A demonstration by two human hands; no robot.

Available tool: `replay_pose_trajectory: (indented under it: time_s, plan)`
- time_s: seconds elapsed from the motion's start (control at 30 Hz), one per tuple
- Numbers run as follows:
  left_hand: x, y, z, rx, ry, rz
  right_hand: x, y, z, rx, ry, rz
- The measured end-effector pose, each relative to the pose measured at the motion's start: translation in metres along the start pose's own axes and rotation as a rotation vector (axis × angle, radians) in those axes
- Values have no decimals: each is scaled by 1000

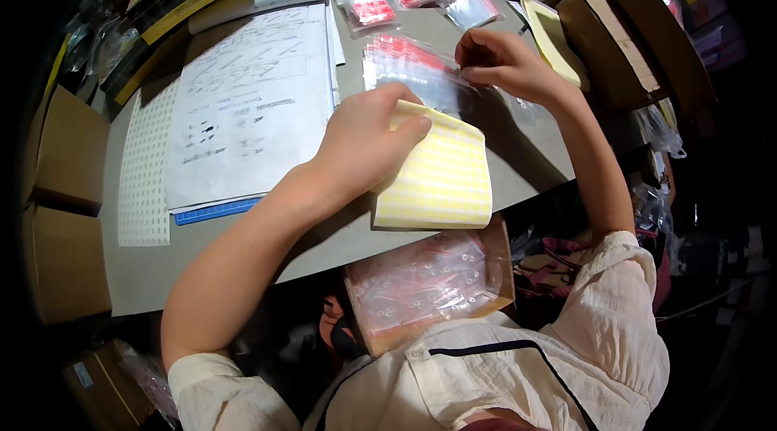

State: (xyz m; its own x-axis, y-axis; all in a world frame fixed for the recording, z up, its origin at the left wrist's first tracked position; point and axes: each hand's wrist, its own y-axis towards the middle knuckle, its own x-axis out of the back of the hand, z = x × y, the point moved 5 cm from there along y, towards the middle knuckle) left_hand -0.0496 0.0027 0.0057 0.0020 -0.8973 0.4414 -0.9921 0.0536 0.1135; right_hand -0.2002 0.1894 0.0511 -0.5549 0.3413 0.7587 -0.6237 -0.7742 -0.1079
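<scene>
The left hand (368, 135) pinches the sticker sheet (441, 176) by its far edge, seemingly to steady it, while beyond the sheet the bags (409, 71) overlap, perhaps for easy reach, beside the right hand (508, 63), fingertips narrow, any hold unclear

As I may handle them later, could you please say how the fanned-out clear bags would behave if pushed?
The clear bags look thin and see-through, so they are probably floppy and light. Their shiny surfaces and overlapping layout suggest they might slide over one another.
</scene>
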Motion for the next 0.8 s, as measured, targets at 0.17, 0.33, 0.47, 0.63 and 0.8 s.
replay_pose_trajectory:
  time_s: [0.17,0.33,0.47,0.63,0.8]
  plan:
    - [-4,-2,-12,14,-37,24,-11,-7,14,105,-631,-198]
    - [2,-3,-9,19,-51,18,26,-10,-13,-293,-689,-164]
    - [-1,-1,-10,31,-98,34,43,-45,-9,-219,-672,-312]
    - [-5,-4,-7,51,-315,60,-33,-84,31,-85,453,57]
    - [-10,-4,-15,131,-525,168,-45,-107,30,-112,667,-177]
